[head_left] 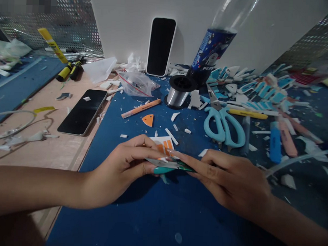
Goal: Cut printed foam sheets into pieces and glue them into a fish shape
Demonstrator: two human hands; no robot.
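Near the middle of the blue work mat [128, 225], my left hand [127, 161] pinches a thin, flat, pale sheet [162, 163] between thumb and fingers. It is seen almost edge-on, so its kind is unclear, and its right part looks dark green. My right hand [229, 172] closes on that right end, index finger stretched along the top. A teal shape [163, 170] shows at my left thumb; I cannot tell whether it belongs to the sheet. Just behind the fingers lies a white piece with orange strips [163, 142], partly covered. An orange triangular piece [148, 120] rests farther back.
Blue-handled scissors [224, 127], a wire spool [178, 93] and a Pepsi bottle [212, 53] stand or lie behind my right hand. One phone [161, 47] leans on the white panel; another phone [83, 111] lies left. Foam scraps [262, 94], markers [275, 141] and an orange pen [141, 108] are scattered around.
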